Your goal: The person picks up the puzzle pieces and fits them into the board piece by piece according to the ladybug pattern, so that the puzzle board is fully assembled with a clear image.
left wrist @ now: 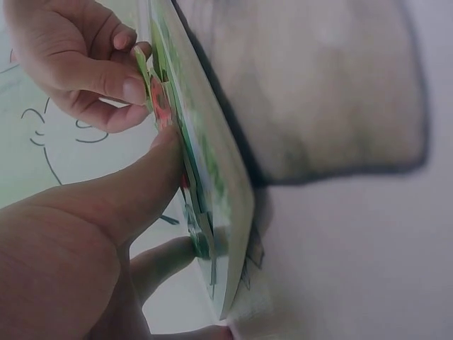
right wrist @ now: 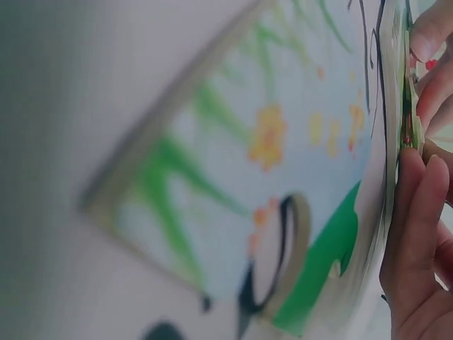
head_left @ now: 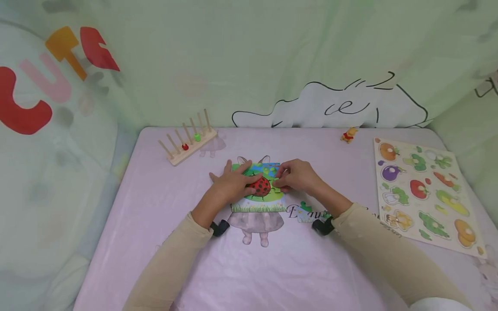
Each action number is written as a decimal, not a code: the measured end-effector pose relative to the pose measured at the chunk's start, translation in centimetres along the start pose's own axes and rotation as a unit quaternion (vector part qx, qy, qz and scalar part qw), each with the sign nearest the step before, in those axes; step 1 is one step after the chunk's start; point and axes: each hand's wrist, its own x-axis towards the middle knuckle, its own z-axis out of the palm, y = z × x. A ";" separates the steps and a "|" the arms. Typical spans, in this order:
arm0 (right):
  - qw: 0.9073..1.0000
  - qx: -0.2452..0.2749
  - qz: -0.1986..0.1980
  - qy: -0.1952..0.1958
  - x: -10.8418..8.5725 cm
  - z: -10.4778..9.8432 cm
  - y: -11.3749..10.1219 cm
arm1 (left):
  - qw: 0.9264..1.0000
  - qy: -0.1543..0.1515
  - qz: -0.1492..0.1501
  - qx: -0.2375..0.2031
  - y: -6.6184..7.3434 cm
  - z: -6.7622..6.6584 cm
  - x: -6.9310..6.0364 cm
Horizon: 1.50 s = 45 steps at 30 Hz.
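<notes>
A ladybug jigsaw puzzle [head_left: 258, 205] lies flat on the table, with green, blue and white grassy parts around a red spotted ladybug [head_left: 261, 186]. My left hand [head_left: 229, 185] rests across its left side, fingers spread and fairly straight, touching the pieces. At the puzzle's right edge my right hand [head_left: 298, 176] pinches a green puzzle piece [left wrist: 144, 74] between thumb and fingers; in the left wrist view that piece is tilted up from the board. Near my right wrist lies a loose piece [right wrist: 269, 163] with white, green and orange flower print.
A wooden peg rack [head_left: 192, 147] with red and green beads stands at the back left. At the back right is a small bear figure [head_left: 348, 134]. A vegetable peg puzzle board [head_left: 424, 196] lies on the right. Black wrist cameras [head_left: 323, 226] sit under my wrists.
</notes>
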 end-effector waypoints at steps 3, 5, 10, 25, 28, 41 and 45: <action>1.000 -0.011 -0.007 0.002 0.1 0.0 0.1 | 1.000 0.000 0.002 0.001 0.0 0.0 0.1; 1.000 -0.015 -0.011 0.002 0.2 0.0 0.1 | 1.000 0.000 0.002 0.002 0.0 0.0 0.1; 1.000 -0.018 -0.013 0.002 0.3 0.0 0.2 | 1.000 -0.004 0.000 0.004 0.1 -0.1 0.0; 0.999 -0.038 -0.023 0.006 0.7 0.1 0.4 | 1.000 -0.001 -0.001 -0.005 0.1 -0.2 0.1; 0.999 -0.038 -0.027 0.003 0.7 0.1 0.4 | 1.000 -0.001 0.001 -0.011 0.1 -0.3 0.1; 0.996 -0.081 -0.043 -0.006 0.4 -0.9 1.1 | 0.997 0.033 -0.016 -0.064 0.8 -0.2 0.5; 0.994 -0.094 -0.054 -0.011 0.6 -0.7 1.2 | 0.992 0.060 -0.053 -0.096 1.8 -0.1 1.1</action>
